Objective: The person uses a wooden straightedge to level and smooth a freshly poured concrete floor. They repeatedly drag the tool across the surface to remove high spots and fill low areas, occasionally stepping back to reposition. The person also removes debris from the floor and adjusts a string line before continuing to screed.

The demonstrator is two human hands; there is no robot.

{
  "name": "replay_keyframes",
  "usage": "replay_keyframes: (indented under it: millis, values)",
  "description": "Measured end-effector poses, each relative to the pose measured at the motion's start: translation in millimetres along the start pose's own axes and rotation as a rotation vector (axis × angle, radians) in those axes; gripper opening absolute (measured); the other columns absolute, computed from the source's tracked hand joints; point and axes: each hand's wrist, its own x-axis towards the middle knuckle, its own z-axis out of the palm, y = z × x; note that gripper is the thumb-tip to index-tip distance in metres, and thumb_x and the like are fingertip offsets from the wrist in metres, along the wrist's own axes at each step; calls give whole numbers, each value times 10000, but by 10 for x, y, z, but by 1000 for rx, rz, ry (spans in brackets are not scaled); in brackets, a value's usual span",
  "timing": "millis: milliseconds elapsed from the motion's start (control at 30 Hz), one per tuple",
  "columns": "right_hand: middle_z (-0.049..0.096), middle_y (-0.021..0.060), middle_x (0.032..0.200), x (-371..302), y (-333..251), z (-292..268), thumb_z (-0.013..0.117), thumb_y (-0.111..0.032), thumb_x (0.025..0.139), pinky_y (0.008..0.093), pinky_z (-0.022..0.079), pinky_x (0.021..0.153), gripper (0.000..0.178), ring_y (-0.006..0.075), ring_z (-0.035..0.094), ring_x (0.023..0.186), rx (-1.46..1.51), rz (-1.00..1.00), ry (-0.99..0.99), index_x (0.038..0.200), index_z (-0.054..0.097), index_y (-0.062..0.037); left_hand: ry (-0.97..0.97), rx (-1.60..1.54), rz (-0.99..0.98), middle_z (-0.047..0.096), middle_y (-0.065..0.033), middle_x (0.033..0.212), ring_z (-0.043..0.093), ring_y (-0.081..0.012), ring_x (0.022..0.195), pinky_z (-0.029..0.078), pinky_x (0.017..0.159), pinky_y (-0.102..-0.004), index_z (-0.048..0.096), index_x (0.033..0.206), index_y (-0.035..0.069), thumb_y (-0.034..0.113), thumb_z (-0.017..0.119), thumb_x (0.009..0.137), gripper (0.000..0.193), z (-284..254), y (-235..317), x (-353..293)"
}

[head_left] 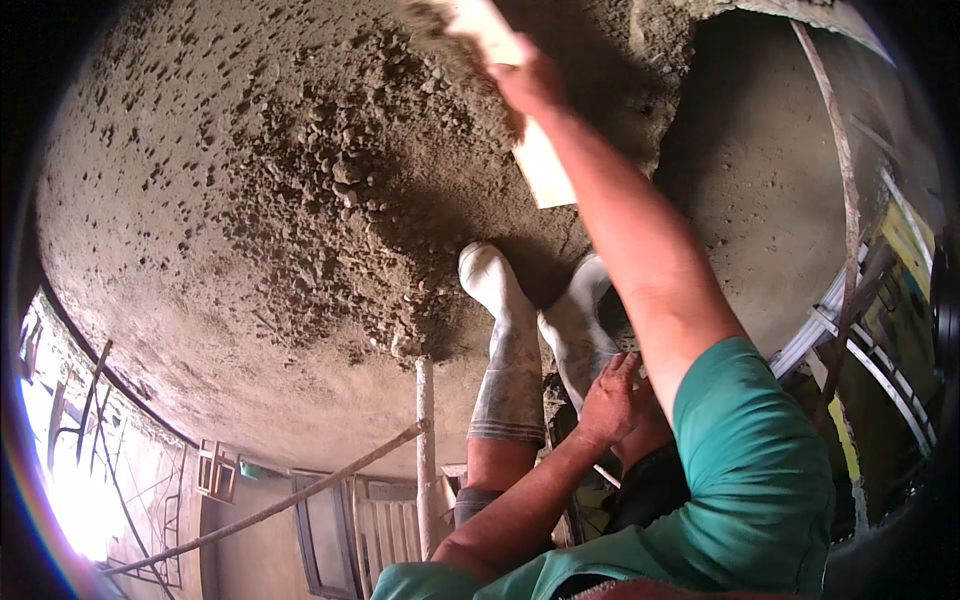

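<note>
My right hand [530,80] is wrapped round a long, pale board [545,170], my arm stretched out far ahead. The board lies slanted against a rough patch of grey mortar [340,170], and its far end is smeared by motion. Crumbly lumps cover the mortar to the left of the board. My left hand [612,400] rests over my right leg near the knee, fingers laid out along it, with nothing seen in them. Below the board are my white rubber boots [485,275], stained with grey.
A wooden pole [425,450] stands at the lower middle, joined by a slanting pole [280,495]. On the right are another long pole [840,150] and a white ladder-like frame [820,320]. A wooden chair-like frame [390,515] and bright opening [75,490] appear lower left.
</note>
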Motion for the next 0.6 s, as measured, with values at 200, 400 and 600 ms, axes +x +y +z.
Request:
replay_keyframes:
  millis: [200,400,600]
  values:
    - [662,101,797,-841,-987,616,542,-204,877,412,551,604,289,260,668,695,-126,-283,-357,1166,546,-193,-231,-518,-144,527,-187,1286,464,-335,1222,363,1035,-400,535,1241,57,267,588,829,465,460,-631,-64]
    - [674,99,828,-1308,-653,359,660,-224,795,413,522,614,307,284,644,685,63,-63,-262,1088,616,-144,60,-164,-20,546,-238,1213,497,-387,1147,397,1000,-419,527,1213,31,200,556,817,432,102,-150,24]
    - [611,240,1119,-552,847,-474,686,-143,823,371,479,870,551,320,607,1037,155,50,81,1284,457,54,-78,-94,-15,523,-232,1234,468,-415,1187,385,1019,-453,463,1278,25,220,582,846,489,-200,398,-48]
